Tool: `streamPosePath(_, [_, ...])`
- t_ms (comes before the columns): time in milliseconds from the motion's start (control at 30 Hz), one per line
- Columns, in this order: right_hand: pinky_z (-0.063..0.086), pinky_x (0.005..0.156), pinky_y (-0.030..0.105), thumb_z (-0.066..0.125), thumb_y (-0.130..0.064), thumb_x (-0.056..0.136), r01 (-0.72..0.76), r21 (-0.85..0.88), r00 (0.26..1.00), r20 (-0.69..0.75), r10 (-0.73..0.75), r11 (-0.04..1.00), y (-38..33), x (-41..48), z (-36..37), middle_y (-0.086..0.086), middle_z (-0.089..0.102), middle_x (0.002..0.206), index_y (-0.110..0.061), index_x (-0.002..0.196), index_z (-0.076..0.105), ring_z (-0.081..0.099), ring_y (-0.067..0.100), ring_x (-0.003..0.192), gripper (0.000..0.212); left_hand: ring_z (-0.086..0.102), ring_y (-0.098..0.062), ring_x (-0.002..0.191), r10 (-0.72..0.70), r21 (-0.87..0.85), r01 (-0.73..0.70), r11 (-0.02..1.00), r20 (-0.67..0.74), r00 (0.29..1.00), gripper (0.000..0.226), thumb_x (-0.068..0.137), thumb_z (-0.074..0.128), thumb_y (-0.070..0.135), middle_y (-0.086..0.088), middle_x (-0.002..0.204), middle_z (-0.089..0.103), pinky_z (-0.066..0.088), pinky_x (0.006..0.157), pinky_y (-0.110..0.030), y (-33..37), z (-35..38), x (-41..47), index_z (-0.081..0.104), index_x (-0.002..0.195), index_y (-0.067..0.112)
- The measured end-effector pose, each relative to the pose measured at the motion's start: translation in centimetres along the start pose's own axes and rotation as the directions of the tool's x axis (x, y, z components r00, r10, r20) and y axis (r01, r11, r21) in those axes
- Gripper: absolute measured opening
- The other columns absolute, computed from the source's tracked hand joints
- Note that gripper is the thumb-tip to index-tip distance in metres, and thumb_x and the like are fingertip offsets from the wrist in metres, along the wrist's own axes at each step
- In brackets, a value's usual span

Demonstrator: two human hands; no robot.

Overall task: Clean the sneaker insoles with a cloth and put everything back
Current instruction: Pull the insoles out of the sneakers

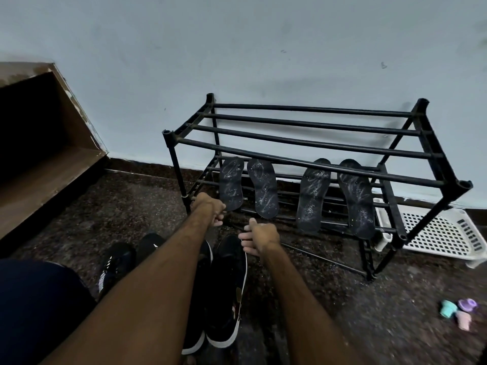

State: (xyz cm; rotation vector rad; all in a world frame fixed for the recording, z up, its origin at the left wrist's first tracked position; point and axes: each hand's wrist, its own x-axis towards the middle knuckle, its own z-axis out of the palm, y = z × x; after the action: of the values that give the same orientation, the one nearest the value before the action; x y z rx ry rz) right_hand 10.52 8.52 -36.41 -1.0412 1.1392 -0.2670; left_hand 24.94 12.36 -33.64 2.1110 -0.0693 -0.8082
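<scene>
Four dusty black insoles lie side by side on the lower bars of a black shoe rack: the leftmost insole, a second insole, and a right-hand pair. My left hand is at the lower left end of the leftmost insole, its fingers loosely curled just below it. To the right, my right hand hovers with spread fingers over the collar of a black white-soled sneaker. My left forearm partly hides that sneaker's mate.
Another pair of black sneakers stands on the dark speckled floor at the left, by my knee. A white plastic basket lies right of the rack. Small pastel toys sit at the far right. A brown wooden shelf stands at the left.
</scene>
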Motion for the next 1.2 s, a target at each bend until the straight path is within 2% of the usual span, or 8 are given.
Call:
streamPosePath(167, [0.053,0.053,0.027,0.046,-0.040,0.102,0.038,-0.001,0.986,0.163,-0.037,0.999,0.6,-2.1,0.5,0.010,0.071,0.101,-0.007,0.120,0.058,0.065,0.016,0.070,0.039,0.056,-0.009,0.056,-0.011,-0.056,0.019,0.998,0.136,0.991,0.013,0.103,0.046,0.014,0.005,0.077,0.063,0.042,0.040,-0.017,-3.1,-1.2,-3.3,0.058,0.100,0.018])
streamPosePath(300, [0.053,0.048,0.021,0.052,-0.033,0.101,0.177,-0.087,0.974,0.159,-0.162,0.980,1.5,-3.2,0.5,0.010,0.069,0.113,-0.004,0.132,0.054,0.066,0.011,0.065,0.043,0.066,-0.010,0.062,-0.002,-0.056,0.015,0.998,0.230,0.973,0.011,0.098,0.059,0.012,0.004,0.087,0.069,0.047,0.043,-0.018,-6.3,-3.5,-6.8,0.061,0.108,0.017])
streamPosePath(533, [0.045,0.047,0.016,0.051,-0.018,0.101,0.305,-0.247,0.925,0.308,-0.224,0.920,6.1,-6.8,-3.2,-0.002,0.067,0.077,-0.005,0.118,0.064,0.060,0.003,0.053,0.025,0.068,-0.020,0.086,0.006,-0.095,0.029,0.995,0.352,0.936,0.029,0.102,0.052,0.031,-0.002,0.110,0.070,0.058,0.066,-0.038,-10.3,-6.4,-9.7,0.062,0.121,0.012])
streamPosePath(800, [0.044,0.047,0.016,0.056,-0.018,0.100,0.251,-0.310,0.934,0.327,-0.145,0.917,12.9,-10.7,-9.2,0.004,0.071,0.093,-0.016,0.115,0.058,0.063,0.005,0.059,0.016,0.062,-0.034,0.108,-0.011,-0.247,0.125,0.961,0.414,0.910,0.037,0.109,0.033,0.022,-0.014,0.132,0.060,0.052,0.081,-0.048,-11.9,-1.6,-11.8,0.048,0.136,0.001])
streamPosePath(900, [0.042,0.044,0.017,0.057,-0.017,0.098,0.232,-0.297,0.944,0.299,-0.140,0.926,14.8,-10.5,-10.8,0.010,0.071,0.092,-0.001,0.125,0.057,0.063,0.005,0.056,0.031,0.065,-0.029,0.100,-0.001,-0.175,0.079,0.981,0.410,0.912,0.031,0.107,0.036,0.015,-0.010,0.124,0.065,0.055,0.072,-0.041,-12.3,0.8,-12.6,0.054,0.129,0.005])
streamPosePath(1000, [0.039,0.042,0.017,0.055,-0.011,0.099,0.202,-0.284,0.955,0.268,-0.124,0.937,15.6,-10.2,-12.1,0.002,0.067,0.075,-0.009,0.108,0.063,0.058,0.005,0.051,0.012,0.069,-0.028,0.098,-0.001,-0.116,0.055,0.992,0.421,0.907,0.031,0.103,0.037,0.010,-0.010,0.118,0.069,0.056,0.064,-0.037,-12.5,3.2,-12.9,0.064,0.118,0.006])
streamPosePath(1067, [0.038,0.040,0.018,0.056,-0.010,0.098,0.170,-0.278,0.969,0.223,-0.109,0.945,16.3,-9.1,-12.9,0.004,0.066,0.073,-0.003,0.114,0.062,0.057,0.005,0.049,0.019,0.069,-0.023,0.087,-0.008,-0.089,0.050,0.995,0.420,0.907,0.030,0.104,0.037,0.005,-0.007,0.102,0.071,0.056,0.063,-0.037,-12.6,4.8,-12.9,0.066,0.108,0.009])
streamPosePath(1200, [0.038,0.038,0.019,0.056,-0.009,0.097,0.115,-0.308,0.987,0.144,-0.073,0.944,17.4,-6.7,-14.4,0.005,0.066,0.071,0.001,0.113,0.064,0.056,0.006,0.045,0.021,0.066,-0.021,0.086,-0.066,-0.017,0.083,0.996,0.449,0.891,0.025,0.106,0.039,0.006,-0.005,0.103,0.067,0.055,0.067,-0.038,-14.2,7.0,-11.6,0.058,0.123,0.008])
